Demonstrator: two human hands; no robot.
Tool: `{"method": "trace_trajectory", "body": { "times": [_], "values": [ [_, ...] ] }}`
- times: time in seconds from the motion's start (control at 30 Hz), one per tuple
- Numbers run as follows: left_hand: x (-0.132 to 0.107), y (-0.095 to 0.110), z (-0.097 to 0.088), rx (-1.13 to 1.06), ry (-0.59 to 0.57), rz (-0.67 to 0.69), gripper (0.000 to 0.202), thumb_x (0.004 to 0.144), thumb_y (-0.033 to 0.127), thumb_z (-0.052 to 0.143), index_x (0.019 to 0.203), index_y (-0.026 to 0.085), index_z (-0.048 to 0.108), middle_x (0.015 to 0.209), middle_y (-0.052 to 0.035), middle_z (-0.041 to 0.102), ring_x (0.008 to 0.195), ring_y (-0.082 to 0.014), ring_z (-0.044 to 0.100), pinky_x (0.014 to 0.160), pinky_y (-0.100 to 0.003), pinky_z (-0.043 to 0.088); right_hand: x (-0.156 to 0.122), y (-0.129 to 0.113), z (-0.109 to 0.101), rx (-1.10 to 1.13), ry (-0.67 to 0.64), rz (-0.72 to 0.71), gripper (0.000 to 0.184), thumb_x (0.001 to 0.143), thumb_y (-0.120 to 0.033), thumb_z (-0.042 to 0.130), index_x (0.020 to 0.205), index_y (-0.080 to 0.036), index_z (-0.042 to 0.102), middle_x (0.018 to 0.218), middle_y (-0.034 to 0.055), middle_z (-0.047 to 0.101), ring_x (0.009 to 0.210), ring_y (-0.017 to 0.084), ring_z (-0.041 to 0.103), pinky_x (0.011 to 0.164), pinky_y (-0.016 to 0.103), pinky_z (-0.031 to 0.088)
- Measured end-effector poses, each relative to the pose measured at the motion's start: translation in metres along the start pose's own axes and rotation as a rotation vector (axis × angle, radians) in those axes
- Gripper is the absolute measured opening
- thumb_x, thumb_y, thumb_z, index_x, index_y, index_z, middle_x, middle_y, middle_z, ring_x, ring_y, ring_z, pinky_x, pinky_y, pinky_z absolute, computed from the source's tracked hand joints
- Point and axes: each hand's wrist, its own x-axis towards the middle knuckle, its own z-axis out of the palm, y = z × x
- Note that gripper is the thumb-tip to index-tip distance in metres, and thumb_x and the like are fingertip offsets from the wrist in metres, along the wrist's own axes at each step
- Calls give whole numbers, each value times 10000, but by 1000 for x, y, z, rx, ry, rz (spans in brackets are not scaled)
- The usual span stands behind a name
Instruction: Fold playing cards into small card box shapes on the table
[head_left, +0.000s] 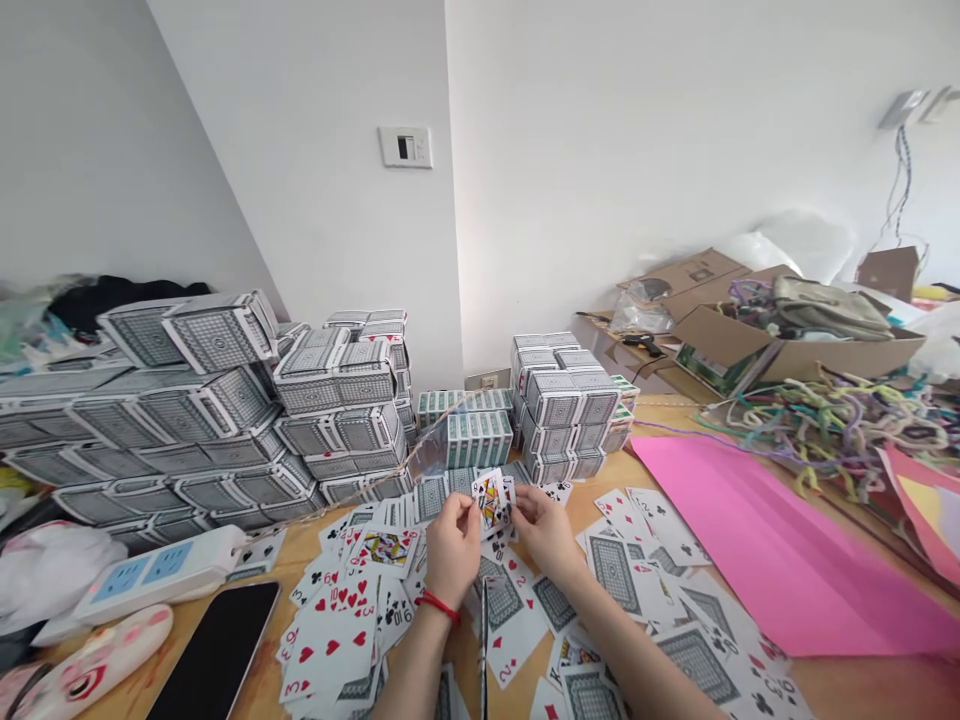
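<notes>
Both my hands meet over the wooden table (pixel 862 690) and hold a small fan of playing cards (pixel 493 497), a face card showing on top. My left hand (pixel 452 548), with a red string at the wrist, pinches the fan's left side. My right hand (pixel 546 530) pinches its right side. Beneath them lie several loose playing cards (pixel 337 620), some face up, some face down. Behind stand stacks of boxed card decks (pixel 225 400).
A white power strip (pixel 161 572) and a dark phone (pixel 217 650) lie at the left. A pink paper sheet (pixel 765 540) covers the right side. Tangled coloured cords (pixel 840 420) and an open cardboard box (pixel 787 340) sit at the back right.
</notes>
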Motion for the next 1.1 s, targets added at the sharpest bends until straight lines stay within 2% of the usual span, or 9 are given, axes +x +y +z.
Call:
{"method": "trace_trajectory", "body": {
  "times": [0.17,0.37,0.57,0.7,0.8,0.9,1.0,1.1],
  "values": [
    [0,0,-1,-6,-29,18,172,765,320,438,648,194,440,546,31,494,493,-107,481,490,-193,354,-2,1,-1,-111,37,-31,271,703,-221,486,957,-163,561,822,82,682,756,216,641,695,326,503],
    [0,-1,0,-9,-42,32,174,769,315,440,647,191,439,544,32,487,493,-103,473,484,-190,350,-7,0,5,-324,184,-103,279,711,-222,466,970,-160,550,817,85,678,764,217,635,689,315,490],
    [1,0,0,-4,-54,10,175,771,319,435,654,189,438,525,40,474,470,-98,440,473,-188,333,-5,0,5,-125,158,-26,266,725,-332,485,908,-155,561,697,69,670,676,217,628,579,280,478],
    [0,2,0,1,-112,10,193,777,323,418,642,186,435,496,54,426,440,-90,397,457,-184,314,-2,-2,0,-110,150,-8,282,745,-400,474,847,-151,559,578,39,618,522,177,565,451,237,404],
    [0,2,0,12,-122,17,186,779,315,412,652,184,444,494,57,410,442,-88,394,457,-180,310,-3,-3,-2,-192,130,-58,257,763,-404,446,716,-165,529,490,-5,535,424,125,468,402,206,329],
    [-1,1,0,36,-128,44,178,784,306,412,664,181,454,508,52,435,455,-87,416,465,-176,313,-5,-3,-1,-349,190,-134,235,766,-373,442,636,-181,478,439,-40,451,396,102,400,408,198,292],
    [-1,0,0,67,-143,78,178,793,300,409,672,181,462,521,45,465,472,-88,450,476,-173,317,-7,-4,1,-492,246,-175,225,770,-352,432,625,-184,471,440,-46,431,414,105,399,438,204,296],
    [-1,-1,0,98,-143,95,177,799,299,404,682,182,467,531,39,483,486,-93,475,480,-171,322,-7,-6,1,-503,245,-156,256,776,-375,411,658,-176,519,438,-35,463,419,113,428,443,207,315]
  ]
}}
